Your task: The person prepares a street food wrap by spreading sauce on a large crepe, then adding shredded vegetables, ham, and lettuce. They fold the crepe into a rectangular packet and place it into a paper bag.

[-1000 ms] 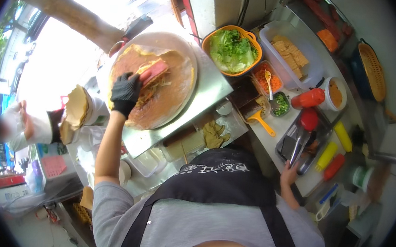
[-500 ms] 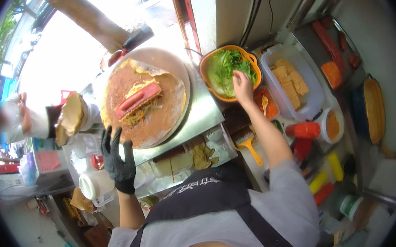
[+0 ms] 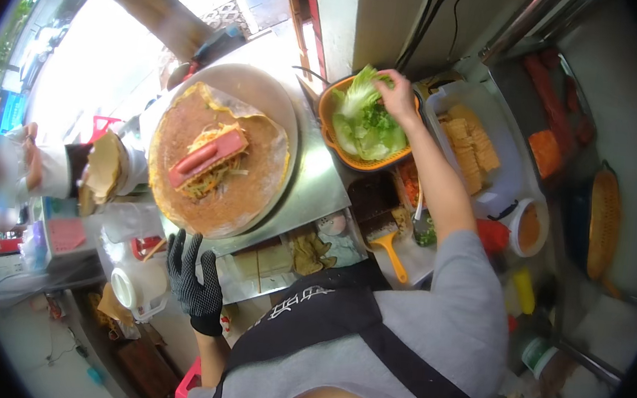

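My bare right hand [image 3: 396, 98] is closed on a lettuce leaf [image 3: 363, 89] at the far side of an orange basket [image 3: 325, 127]. More lettuce [image 3: 373, 134] lies in the basket. My left hand [image 3: 194, 283], in a dark knit glove, hovers with fingers apart near the front edge of the round griddle [image 3: 292, 121]. It holds nothing. A large browned crepe [image 3: 248, 185] rests on the griddle. On its middle sit a sausage [image 3: 197, 159], a flat pink slice of meat [image 3: 226, 144] and shredded vegetables [image 3: 214, 178].
Right of the basket stands a clear tub [image 3: 508, 132] of flat tan crackers [image 3: 468, 148]. An orange-handled brush [image 3: 391, 257] lies nearer me. A tray at the far right bears red sausages [image 3: 548, 90]. Another person [image 3: 37, 167] is beyond the counter at left.
My right hand has taken hold of a lettuce leaf and raised it at the basket's far side. My left hand stays near the griddle's front edge. The whole view has shifted slightly.
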### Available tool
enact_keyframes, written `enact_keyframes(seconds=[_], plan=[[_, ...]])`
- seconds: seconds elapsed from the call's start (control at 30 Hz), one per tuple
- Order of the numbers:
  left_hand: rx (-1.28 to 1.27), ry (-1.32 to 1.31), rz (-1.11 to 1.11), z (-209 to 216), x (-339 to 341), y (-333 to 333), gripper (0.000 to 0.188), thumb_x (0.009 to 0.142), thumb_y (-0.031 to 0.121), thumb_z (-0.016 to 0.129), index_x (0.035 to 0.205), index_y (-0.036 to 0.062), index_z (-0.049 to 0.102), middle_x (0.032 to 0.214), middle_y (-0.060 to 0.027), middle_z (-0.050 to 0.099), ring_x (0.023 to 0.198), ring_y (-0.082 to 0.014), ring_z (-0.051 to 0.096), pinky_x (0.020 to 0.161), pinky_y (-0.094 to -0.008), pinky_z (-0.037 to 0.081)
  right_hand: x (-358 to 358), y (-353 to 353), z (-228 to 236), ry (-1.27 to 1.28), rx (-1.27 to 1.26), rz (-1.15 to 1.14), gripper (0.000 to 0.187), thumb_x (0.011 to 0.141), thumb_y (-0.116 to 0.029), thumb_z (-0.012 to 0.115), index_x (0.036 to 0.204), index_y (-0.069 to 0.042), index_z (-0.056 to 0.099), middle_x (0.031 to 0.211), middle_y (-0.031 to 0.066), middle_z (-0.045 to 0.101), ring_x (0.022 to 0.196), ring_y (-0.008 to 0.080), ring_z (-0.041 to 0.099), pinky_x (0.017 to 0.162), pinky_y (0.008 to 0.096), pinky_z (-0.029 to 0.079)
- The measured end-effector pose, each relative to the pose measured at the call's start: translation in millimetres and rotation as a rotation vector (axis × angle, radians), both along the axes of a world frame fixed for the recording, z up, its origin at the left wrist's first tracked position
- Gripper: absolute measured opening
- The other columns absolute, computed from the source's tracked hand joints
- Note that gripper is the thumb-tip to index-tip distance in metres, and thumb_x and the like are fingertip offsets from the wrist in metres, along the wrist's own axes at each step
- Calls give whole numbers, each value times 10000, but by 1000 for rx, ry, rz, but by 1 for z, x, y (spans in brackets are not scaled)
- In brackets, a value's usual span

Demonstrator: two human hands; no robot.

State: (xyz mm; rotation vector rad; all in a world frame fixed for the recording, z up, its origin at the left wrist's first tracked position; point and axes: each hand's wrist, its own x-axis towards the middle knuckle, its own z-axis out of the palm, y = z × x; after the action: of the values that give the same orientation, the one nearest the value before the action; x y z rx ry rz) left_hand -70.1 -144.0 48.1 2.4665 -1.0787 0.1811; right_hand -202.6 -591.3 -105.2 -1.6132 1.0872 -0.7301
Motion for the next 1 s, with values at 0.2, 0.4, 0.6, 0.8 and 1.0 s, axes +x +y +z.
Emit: enact_keyframes(seconds=[0.2,0.4,0.6,0.8,1.0], plan=[[-110,221,-331,-1,-7,-62,268,836,85,633,1102,55,638,1170,-158,593,1150,-315,528,970,-382,407,-56,-16,1,954,-599,263,209,823,-159,584,1010,-71,609,910,183,644,879,336,615,745,418,482],[-146,609,-548,-22,-21,-137,542,806,148,693,1288,18,482,1240,-167,542,1153,-273,521,975,-351,396,-46,56,78,466,-177,284,235,847,-162,579,1051,-46,589,629,81,604,606,175,612,564,347,494],[-227,575,-647,-77,-31,-180,678,842,189,617,1396,-16,284,1326,-252,429,1235,-374,427,1021,-400,352,-23,118,84,-377,432,476,266,927,-253,559,1042,-16,594,785,41,609,607,86,588,509,227,523],[-319,1624,-140,-70,-26,-138,636,788,68,554,1381,3,332,1246,-135,507,1079,-202,518,849,-328,481,12,71,-65,649,-92,251,318,874,-329,584,970,-28,620,876,149,648,789,262,636,745,385,516],[-552,1750,-87,-36,-24,-105,549,767,128,581,1287,30,434,1018,-76,579,838,-207,587,702,-307,503,24,94,-86,854,-272,241,443,771,-277,709,1086,-12,543,1131,186,551,1073,323,534,895,405,456]])
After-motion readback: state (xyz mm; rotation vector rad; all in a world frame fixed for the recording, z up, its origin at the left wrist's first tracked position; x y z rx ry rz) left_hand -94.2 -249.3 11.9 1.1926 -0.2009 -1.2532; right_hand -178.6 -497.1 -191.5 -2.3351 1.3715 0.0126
